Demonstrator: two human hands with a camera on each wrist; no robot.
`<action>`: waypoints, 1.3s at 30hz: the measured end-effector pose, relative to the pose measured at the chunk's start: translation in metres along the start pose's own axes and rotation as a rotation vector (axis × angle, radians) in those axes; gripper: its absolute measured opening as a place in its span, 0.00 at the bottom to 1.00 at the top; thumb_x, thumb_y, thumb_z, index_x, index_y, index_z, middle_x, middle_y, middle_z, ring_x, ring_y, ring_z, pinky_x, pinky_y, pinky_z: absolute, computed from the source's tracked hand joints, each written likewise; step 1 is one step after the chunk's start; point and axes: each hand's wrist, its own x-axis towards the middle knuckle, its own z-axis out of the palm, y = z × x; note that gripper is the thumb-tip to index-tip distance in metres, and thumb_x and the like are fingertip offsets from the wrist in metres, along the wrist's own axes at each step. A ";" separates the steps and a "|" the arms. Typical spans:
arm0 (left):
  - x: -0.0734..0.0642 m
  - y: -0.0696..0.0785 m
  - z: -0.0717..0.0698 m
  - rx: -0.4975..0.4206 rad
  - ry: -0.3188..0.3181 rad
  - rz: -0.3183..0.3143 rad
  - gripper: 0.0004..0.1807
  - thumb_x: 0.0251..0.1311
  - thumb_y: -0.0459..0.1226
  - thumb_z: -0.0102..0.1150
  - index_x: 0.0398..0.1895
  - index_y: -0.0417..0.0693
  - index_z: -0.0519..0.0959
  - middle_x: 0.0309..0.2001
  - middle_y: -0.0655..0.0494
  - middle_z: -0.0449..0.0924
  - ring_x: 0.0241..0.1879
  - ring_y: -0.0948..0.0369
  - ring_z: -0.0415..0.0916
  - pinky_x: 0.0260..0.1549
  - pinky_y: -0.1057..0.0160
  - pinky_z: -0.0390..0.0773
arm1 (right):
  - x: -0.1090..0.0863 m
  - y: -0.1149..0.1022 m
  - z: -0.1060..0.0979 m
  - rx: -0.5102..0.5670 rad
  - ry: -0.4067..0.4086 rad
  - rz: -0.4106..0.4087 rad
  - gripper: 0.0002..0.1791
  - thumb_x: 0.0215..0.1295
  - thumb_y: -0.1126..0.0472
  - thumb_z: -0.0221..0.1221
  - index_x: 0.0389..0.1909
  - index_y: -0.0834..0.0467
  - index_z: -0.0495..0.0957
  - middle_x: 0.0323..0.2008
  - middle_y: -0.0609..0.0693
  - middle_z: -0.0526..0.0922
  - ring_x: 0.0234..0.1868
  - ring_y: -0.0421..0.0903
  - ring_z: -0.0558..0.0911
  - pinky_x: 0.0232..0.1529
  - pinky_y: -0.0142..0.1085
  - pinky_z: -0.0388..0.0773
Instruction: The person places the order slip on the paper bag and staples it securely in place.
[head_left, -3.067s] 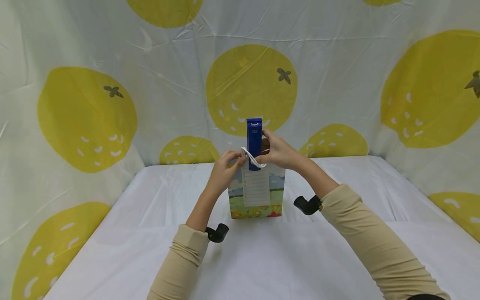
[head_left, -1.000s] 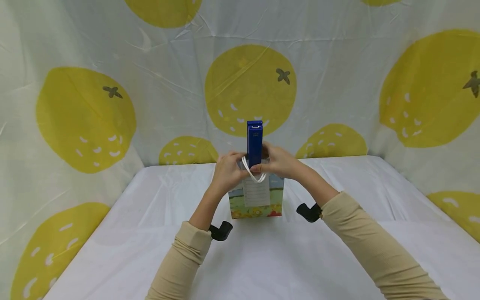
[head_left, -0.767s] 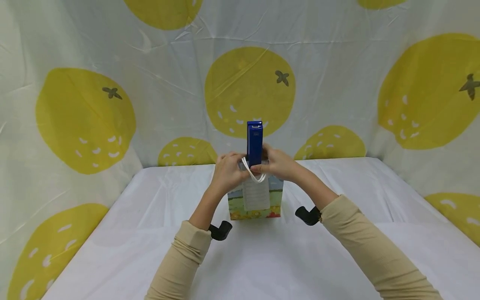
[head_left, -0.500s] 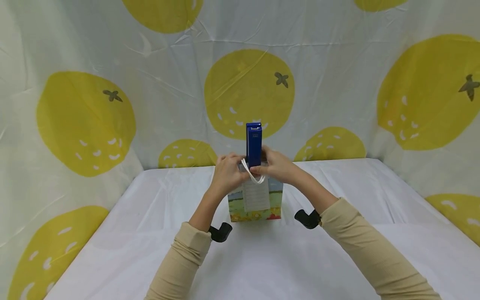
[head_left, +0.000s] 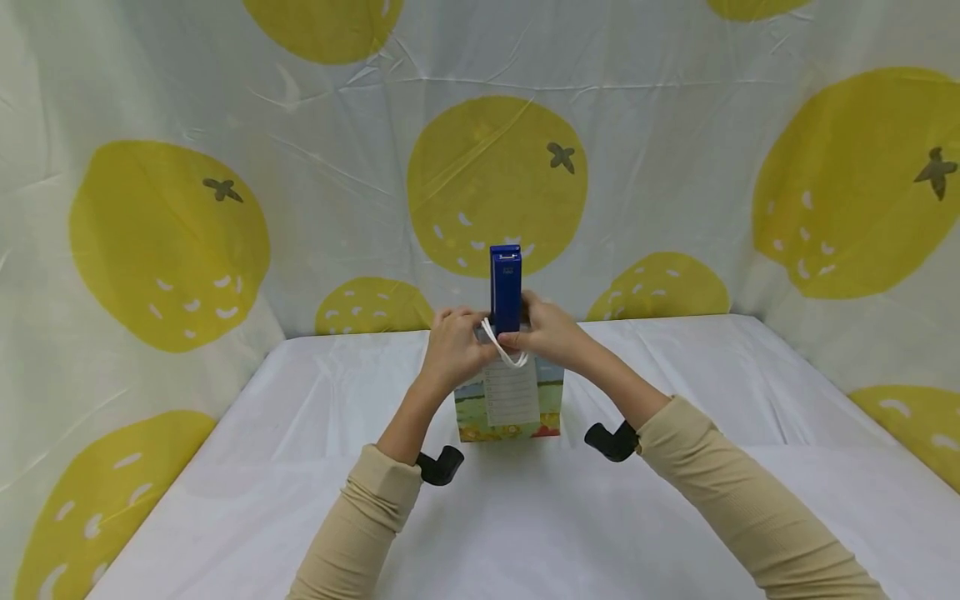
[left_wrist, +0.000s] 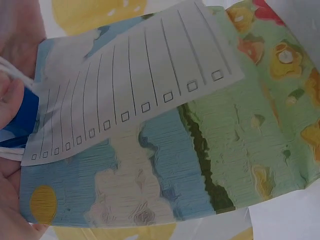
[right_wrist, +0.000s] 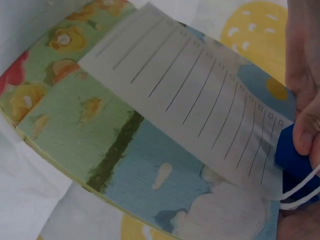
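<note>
A blue stapler [head_left: 506, 287] points away from me over the top edge of a paper gift bag [head_left: 472, 408] painted with a meadow. My right hand [head_left: 553, 333] grips the stapler near its lower end, thumb across the front. With my left hand [head_left: 450, 350] I pinch the bag's upper left edge, beside the stapler. A lined checklist sheet [head_left: 512, 396] lies against the bag's front, its top end meeting the stapler [right_wrist: 292, 155] in the right wrist view. White cord handles [head_left: 495, 342] hang in a loop over the front. Fingers behind the bag are hidden.
The bag stands upright on a white cloth-covered table [head_left: 337, 417]. Behind it hangs a white curtain [head_left: 637, 125] printed with large yellow lemons. Black wrist cameras [head_left: 441, 465] sit below both hands.
Compared with three seconds ago, the stapler is tilted further away, the cord loop hangs lower and my left hand has come in closer. Over the last second, both hands have barely moved.
</note>
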 end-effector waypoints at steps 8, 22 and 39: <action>-0.001 0.001 0.009 -0.010 0.141 0.050 0.22 0.42 0.43 0.67 0.39 0.36 0.82 0.36 0.46 0.84 0.40 0.54 0.78 0.55 0.53 0.63 | -0.002 -0.002 0.007 -0.022 0.087 0.047 0.29 0.62 0.59 0.56 0.60 0.65 0.59 0.53 0.63 0.75 0.54 0.57 0.75 0.55 0.49 0.70; 0.000 0.000 0.004 -0.009 0.034 0.037 0.24 0.45 0.46 0.66 0.43 0.38 0.81 0.40 0.47 0.83 0.46 0.54 0.75 0.58 0.54 0.60 | 0.000 0.003 0.000 -0.072 0.023 0.032 0.29 0.63 0.57 0.55 0.61 0.64 0.57 0.54 0.63 0.74 0.55 0.57 0.74 0.55 0.50 0.70; 0.001 -0.004 -0.005 0.035 -0.118 0.066 0.29 0.48 0.51 0.65 0.51 0.42 0.77 0.48 0.50 0.79 0.56 0.56 0.69 0.63 0.51 0.48 | -0.002 0.002 -0.008 -0.055 -0.043 0.030 0.35 0.58 0.54 0.60 0.61 0.64 0.56 0.53 0.62 0.73 0.56 0.56 0.72 0.56 0.51 0.68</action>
